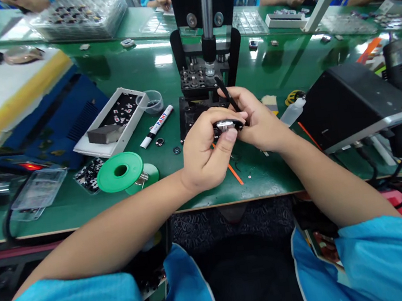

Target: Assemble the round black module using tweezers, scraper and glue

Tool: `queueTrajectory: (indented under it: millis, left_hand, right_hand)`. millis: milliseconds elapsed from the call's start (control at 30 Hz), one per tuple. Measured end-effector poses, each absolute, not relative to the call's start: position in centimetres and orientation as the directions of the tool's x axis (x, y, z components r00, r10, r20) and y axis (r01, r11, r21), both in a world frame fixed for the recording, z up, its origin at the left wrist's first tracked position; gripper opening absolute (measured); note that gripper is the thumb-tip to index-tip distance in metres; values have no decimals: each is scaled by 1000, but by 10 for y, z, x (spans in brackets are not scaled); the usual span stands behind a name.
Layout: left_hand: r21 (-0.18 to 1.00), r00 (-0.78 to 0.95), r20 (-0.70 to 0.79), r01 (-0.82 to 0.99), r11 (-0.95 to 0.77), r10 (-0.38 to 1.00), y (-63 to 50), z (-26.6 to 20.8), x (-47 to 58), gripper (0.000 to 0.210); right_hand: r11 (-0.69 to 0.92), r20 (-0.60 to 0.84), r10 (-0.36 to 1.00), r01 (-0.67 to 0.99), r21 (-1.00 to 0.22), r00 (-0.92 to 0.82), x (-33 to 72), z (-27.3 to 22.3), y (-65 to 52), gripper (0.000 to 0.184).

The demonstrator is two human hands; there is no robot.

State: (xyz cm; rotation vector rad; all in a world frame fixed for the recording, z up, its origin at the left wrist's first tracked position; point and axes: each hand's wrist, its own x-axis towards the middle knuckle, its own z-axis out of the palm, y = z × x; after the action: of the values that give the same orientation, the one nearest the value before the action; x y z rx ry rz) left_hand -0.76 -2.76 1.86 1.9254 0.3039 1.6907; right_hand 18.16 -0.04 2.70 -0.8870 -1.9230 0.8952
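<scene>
My left hand (206, 150) is closed round a small dark round part with a shiny metal side (226, 125), thumb below and fingers above. It resembles a watch case, though its exact kind is hard to make out. Close beside it, my right hand (256, 118) grips a slim black tool (228, 95), perhaps tweezers, slanting up and to the left. The fingertips of both hands meet near the part. Just behind them stands a black press (193, 77) with a metal shaft; my hands hide some of its base.
Left of my hands lie a paint marker (157, 126), a green spool (120, 172), a white tray (125, 140) of small parts and a clear cup (152, 101). A black box-shaped device (353, 101) stands at right. Other people sit across the bench.
</scene>
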Motion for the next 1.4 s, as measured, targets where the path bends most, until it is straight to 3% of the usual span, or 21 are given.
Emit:
queueTrajectory:
  millis: [500, 733, 900, 1067, 1400]
  left_hand:
    - [554, 245, 828, -219, -803, 505, -27, 12, -8, 21]
    - [682, 251, 731, -226, -696, 635, -36, 21, -7, 19]
    - [746, 224, 664, -251, -616, 713, -37, 25, -6, 30]
    - [753, 219, 649, -321, -574, 729, -36, 27, -5, 23]
    - [835, 218, 476, -415, -360, 852, -30, 30, 1, 41]
  right_hand:
    - [560, 430, 790, 229, -796, -437, 182, 24, 1, 77]
    - [547, 401, 816, 332, -768, -417, 181, 35, -7, 75]
    - [564, 397, 815, 421, -710, -422, 181, 35, -8, 79]
    - [592, 410, 794, 419, -688, -449, 181, 34, -8, 78]
    - [597, 416, 792, 426, -680, -447, 178, 34, -11, 80]
